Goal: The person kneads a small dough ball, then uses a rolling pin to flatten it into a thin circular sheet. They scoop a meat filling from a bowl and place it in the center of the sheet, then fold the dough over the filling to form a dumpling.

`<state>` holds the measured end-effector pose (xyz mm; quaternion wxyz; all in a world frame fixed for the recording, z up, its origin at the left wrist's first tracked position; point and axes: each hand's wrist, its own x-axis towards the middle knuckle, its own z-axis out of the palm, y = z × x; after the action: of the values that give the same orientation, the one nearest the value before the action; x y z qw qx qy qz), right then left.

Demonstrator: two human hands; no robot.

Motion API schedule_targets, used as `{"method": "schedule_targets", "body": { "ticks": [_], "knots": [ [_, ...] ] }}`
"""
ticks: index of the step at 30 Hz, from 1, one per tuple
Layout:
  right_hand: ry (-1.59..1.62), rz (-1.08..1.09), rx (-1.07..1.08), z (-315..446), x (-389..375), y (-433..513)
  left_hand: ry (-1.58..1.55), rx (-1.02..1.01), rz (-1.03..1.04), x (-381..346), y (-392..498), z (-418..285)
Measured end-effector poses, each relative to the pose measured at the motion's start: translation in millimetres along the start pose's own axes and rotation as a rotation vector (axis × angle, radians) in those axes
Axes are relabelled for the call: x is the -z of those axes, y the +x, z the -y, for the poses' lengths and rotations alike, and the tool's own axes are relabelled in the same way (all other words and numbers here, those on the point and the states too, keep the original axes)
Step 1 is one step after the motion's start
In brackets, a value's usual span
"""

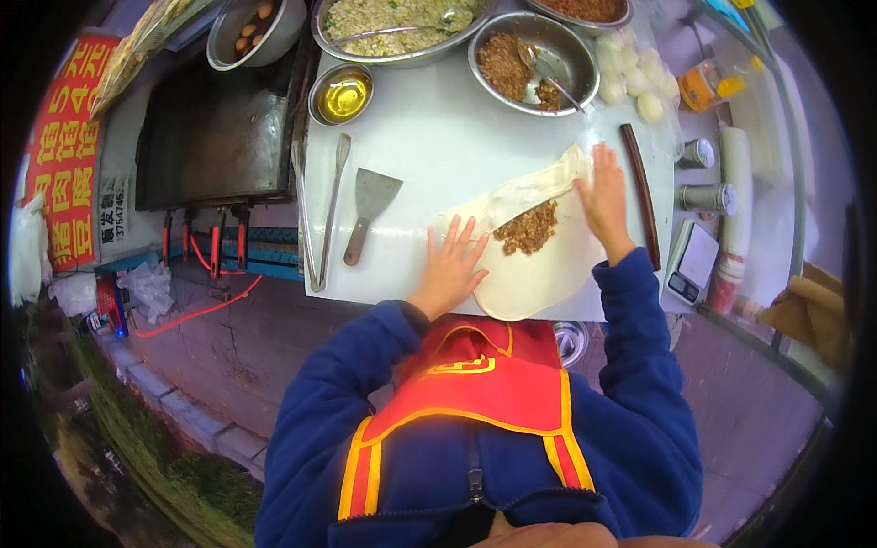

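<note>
A thin sheet of dough point(548, 281) lies on the white tabletop, its near edge reaching the table's front edge. Brown minced filling point(526, 229) sits in a heap on it, and the far part of the sheet is folded over the heap's upper edge. My left hand point(455, 264) rests with spread fingers at the dough's left side. On the right, my right hand point(604, 195) touches the folded flap's end with its thumb side, fingers extended. Neither hand grasps anything. A dark wooden rolling pin point(640, 195) lies right of my right hand.
Left are a scraper point(373, 202), metal tongs point(332, 212) and a black griddle point(212, 137). Behind stand bowls of oil point(344, 94), pale chopped filling point(397, 34) and minced filling point(503, 65). Bagged dough balls point(634, 72), shaker tins point(709, 198) and a digital scale point(692, 260) are right.
</note>
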<state>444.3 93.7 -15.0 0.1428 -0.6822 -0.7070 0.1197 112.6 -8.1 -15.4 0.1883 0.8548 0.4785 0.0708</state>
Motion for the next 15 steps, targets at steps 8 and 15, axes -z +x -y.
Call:
{"method": "schedule_targets", "body": {
  "ticks": [8,15],
  "knots": [
    [0.261,0.181,-0.619,-73,-1,-124,-0.38,-0.353,0.119,-38,-9,-54],
    [-0.059,-0.002,-0.599,-42,-22,-120,-0.255,-0.327,0.097,-45,-15,-67]
  ]
}}
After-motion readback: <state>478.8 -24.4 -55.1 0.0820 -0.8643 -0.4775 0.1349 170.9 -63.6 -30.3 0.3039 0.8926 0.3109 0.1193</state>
